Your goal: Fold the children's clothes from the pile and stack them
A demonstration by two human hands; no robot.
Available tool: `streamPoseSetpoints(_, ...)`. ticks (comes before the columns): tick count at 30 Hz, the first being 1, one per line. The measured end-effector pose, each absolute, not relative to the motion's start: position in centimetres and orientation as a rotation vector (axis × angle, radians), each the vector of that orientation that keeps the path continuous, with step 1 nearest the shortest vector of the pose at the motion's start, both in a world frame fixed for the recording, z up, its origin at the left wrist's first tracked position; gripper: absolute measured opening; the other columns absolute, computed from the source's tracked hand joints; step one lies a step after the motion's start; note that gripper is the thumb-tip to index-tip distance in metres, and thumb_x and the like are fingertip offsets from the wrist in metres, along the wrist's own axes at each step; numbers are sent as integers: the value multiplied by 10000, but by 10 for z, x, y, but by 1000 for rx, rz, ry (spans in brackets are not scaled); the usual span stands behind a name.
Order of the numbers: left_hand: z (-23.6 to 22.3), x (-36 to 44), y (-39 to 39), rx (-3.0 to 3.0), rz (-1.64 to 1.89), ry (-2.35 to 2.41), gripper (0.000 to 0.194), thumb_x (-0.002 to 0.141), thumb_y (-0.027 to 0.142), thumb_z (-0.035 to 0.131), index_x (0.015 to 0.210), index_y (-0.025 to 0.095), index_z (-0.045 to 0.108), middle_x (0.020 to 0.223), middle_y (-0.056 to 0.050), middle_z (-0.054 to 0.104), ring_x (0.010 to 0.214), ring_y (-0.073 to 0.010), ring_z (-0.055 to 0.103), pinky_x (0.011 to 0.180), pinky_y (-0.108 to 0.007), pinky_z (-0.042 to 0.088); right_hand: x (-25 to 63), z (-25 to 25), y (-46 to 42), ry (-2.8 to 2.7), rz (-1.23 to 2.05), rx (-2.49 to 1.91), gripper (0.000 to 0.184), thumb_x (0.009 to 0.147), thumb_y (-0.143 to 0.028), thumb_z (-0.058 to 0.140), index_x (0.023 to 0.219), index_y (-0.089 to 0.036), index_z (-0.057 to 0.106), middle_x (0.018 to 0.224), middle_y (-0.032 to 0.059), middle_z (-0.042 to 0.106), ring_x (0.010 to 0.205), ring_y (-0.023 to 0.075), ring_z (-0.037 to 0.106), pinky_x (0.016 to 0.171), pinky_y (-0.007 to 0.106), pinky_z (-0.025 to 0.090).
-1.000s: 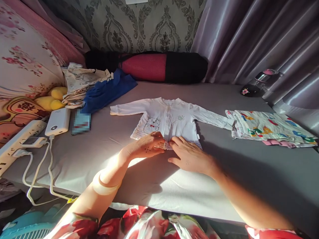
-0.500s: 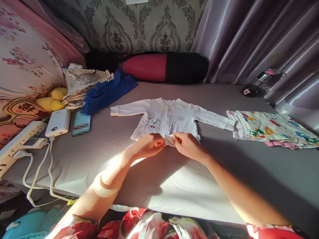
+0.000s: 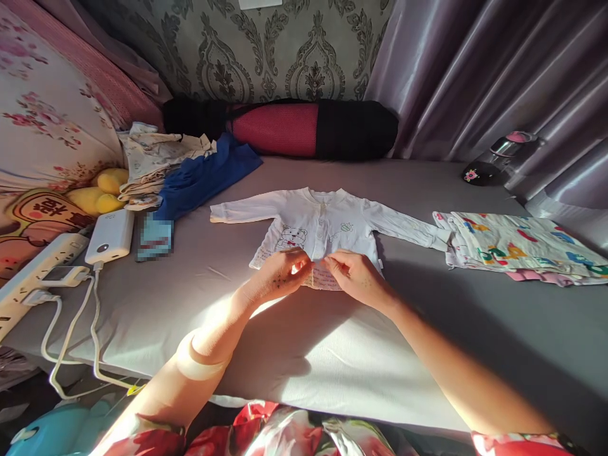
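A small white long-sleeved baby shirt [image 3: 320,218] lies spread on the grey sheet, sleeves stretched out to both sides, with a bear print and a button front. My left hand [image 3: 285,273] pinches the shirt's button front low down, left of the middle. Opposite it, my right hand [image 3: 358,278] pinches the other side of the front. Only a small gap separates the two sets of fingertips. The printed hem shows below and between my hands. My fingers hide the exact spot they grip.
Folded patterned clothes [image 3: 517,240] touch the right cuff. A blue garment [image 3: 209,174] and a pile of clothes [image 3: 156,155] lie back left, near a white power bank [image 3: 111,234] and power strip [image 3: 42,272]. A red-black roll [image 3: 280,130] lines the wall; a bottle [image 3: 496,158] stands back right.
My right hand, earlier laid with fingers spread near the hem, has closed on the shirt front. Both hands have shifted slightly up the front, and more of the hem shows beneath them.
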State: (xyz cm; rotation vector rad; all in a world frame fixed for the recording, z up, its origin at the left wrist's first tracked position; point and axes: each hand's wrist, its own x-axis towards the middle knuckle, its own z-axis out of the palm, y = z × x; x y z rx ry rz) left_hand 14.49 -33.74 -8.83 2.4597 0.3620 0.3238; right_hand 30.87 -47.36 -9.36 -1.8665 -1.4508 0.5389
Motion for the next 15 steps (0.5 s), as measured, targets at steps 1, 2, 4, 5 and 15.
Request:
streamPoseSetpoints(1,-91,146,-337,2496,380,332,314,987,364,430,982,177,682,962,-89,694,874,-185,642,774,-303,507,311,-98,-472,-1499,389,-1904,337,979,-336,404,1084,-201,694,1060,95,698,998,230,636,882,357,489)
streamPoseSetpoints(2,-94,147,-337,2544,415,293,328,993,375,422,1114,184,659,1123,-112,678,1041,-217,626,895,-348,497,314,-102,-471,-1567,252,-1950,360,981,-301,388,1200,-195,652,1206,119,660,1127,250,597,975,396,454)
streamPoseSetpoints(4,-100,149,-338,2654,400,227,415,1000,411,401,1336,217,547,1407,-118,545,1337,-270,459,1105,-445,372,318,-112,-469,-1715,78,-2073,448,981,-281,372,1389,-170,521,1457,146,494,1358,289,426,1120,480,329)
streamPoseSetpoints(5,-104,149,-339,2701,353,214,456,1004,427,382,1402,233,488,1488,-106,471,1418,-283,360,1160,-480,295,320,-117,-468,-1778,50,-2147,491,985,-293,363,1449,-159,454,1533,146,401,1427,301,328,1158,513,266)
streamPoseSetpoints(15,-108,149,-341,2770,113,257,554,1012,491,288,1476,207,390,1562,-106,373,1469,-271,273,1205,-498,193,320,-126,-470,-1915,82,-2344,546,1016,-354,293,1527,-164,323,1611,111,262,1475,291,211,1183,538,168)
